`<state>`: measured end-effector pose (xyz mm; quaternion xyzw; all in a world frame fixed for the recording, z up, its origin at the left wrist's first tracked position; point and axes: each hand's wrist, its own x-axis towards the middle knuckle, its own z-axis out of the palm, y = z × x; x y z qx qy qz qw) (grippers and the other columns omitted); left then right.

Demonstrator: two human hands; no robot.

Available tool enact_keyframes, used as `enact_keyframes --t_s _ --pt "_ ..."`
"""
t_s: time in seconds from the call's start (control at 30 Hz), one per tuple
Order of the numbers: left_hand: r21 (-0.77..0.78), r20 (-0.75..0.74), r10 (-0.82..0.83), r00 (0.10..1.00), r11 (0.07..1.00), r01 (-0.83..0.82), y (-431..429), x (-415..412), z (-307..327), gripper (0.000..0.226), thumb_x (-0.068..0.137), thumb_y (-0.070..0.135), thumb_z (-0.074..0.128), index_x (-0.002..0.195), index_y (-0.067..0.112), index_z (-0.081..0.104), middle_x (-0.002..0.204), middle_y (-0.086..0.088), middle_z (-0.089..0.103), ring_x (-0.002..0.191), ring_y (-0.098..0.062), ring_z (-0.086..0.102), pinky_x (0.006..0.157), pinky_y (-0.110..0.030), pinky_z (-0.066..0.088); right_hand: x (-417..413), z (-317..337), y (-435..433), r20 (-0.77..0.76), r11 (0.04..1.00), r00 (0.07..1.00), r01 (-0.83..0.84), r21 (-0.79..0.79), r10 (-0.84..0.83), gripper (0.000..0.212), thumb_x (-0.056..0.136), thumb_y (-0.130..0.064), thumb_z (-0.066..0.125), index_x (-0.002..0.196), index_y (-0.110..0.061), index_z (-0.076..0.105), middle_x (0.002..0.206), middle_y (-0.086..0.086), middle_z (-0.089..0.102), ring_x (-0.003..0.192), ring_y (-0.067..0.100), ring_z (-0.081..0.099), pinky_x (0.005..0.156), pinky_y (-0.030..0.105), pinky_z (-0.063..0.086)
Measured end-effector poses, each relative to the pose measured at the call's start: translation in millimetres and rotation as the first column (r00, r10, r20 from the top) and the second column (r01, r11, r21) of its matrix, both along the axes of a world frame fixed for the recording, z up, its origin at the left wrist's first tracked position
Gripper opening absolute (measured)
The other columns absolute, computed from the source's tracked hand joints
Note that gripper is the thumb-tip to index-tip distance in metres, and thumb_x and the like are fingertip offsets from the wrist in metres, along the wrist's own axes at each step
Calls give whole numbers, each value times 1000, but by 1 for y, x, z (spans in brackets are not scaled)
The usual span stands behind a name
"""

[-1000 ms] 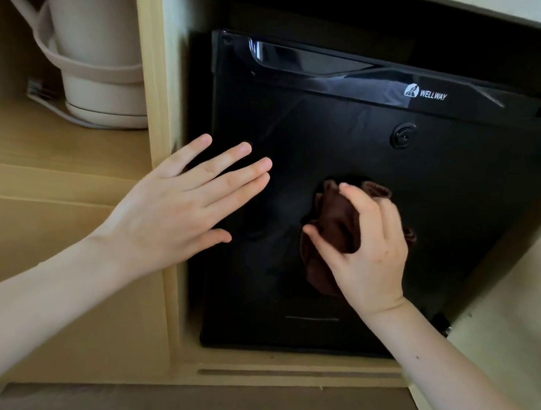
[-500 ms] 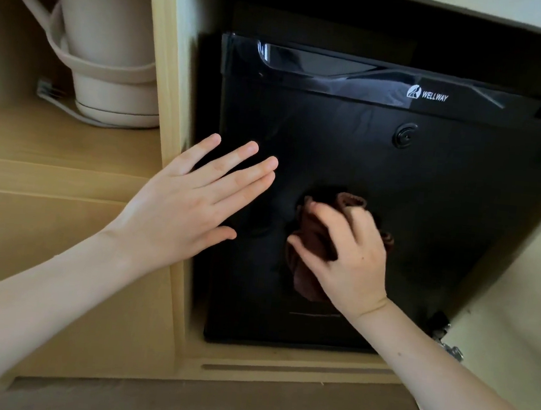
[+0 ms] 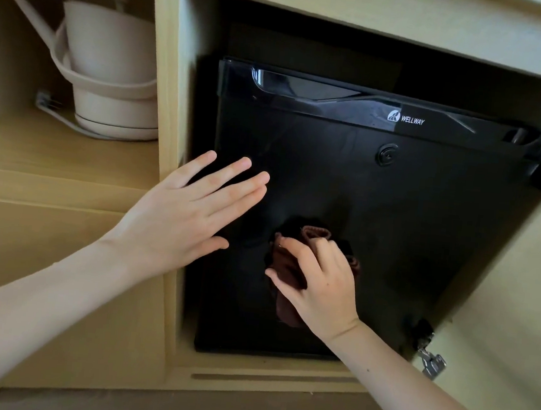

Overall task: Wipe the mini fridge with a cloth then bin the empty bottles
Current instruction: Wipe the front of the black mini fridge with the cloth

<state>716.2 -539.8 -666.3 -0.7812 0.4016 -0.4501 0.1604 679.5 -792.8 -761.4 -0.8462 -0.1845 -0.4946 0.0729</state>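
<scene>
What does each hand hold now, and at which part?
The right hand holds the brown cloth, bunched at its middle, against the mini fridge door. The left hand holds nothing; it is open and flat.

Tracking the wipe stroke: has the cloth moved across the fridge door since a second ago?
Yes. The cloth has slid left and slightly down, farther from the door's round lock.

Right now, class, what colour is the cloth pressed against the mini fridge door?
Dark brown. The cloth shows best in the head view, bunched under the right hand.
</scene>
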Motion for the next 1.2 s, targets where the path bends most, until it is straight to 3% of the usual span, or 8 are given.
enact_keyframes --t_s 0.3,0.53,0.73,0.9,0.97,1.03,1.13,1.2 --pt "6 5 2 1000 1000 -2 0 -2 2 95 80 44 74 154 6 26 162 -10 23 150 -30 18 120 -51 15 -5 6 2 -6 998 1000 -17 -63 16 48 95 -38 64 139 -27 47 104 6 48 94 19 47 80 28 44" --pt "15 6 4 1000 1000 -4 0 -1 3 98 79 44 76 154 7 26 163 -9 22 150 -30 19 120 -51 15 1 34 2 69 999 996 -49 7 49 38 93 -35 71 122 -11 67 106 17 58 96 30 58 82 37 51" --pt "44 29 -19 999 999 18 9 4 3 97 78 42 76 154 9 25 163 -7 23 150 -29 18 122 -48 7 15 33 17 199 998 980 -14 58 2 44 89 -44 72 122 -17 60 101 10 56 90 22 53 78 28 44" --pt "40 24 -13 1000 999 12 8 3 2 95 79 42 75 154 9 26 162 -6 25 150 -29 18 122 -49 8 7 -17 16 78 891 991 -63 -449 109 39 92 -39 68 123 -17 56 97 9 67 82 23 63 71 33 49" --pt "40 27 -18 999 999 17 8 3 3 95 79 42 75 154 9 26 162 -6 25 150 -29 18 122 -49 7 3 -16 10 40 837 990 -92 -540 135 36 93 -36 67 122 -15 58 98 8 68 82 22 64 71 32 49" --pt "39 30 -24 999 999 23 9 4 3 95 79 42 74 154 9 25 162 -6 24 150 -29 18 122 -48 6 4 -2 4 63 878 991 -73 -473 116 36 94 -37 67 121 -13 64 100 10 67 83 25 64 72 34 49" --pt "42 34 -26 999 999 24 9 5 2 96 80 42 73 155 9 23 163 -6 22 151 -29 16 122 -47 3 9 26 1 167 990 985 -14 -143 38 40 93 -39 70 119 -9 70 103 16 66 89 31 63 78 40 53" --pt "43 44 -28 999 999 26 9 6 1 96 81 43 72 155 9 22 164 -6 20 151 -29 14 122 -47 2 12 37 7 203 1000 979 -16 10 13 42 91 -40 72 118 -8 69 101 16 63 91 27 59 79 34 50"
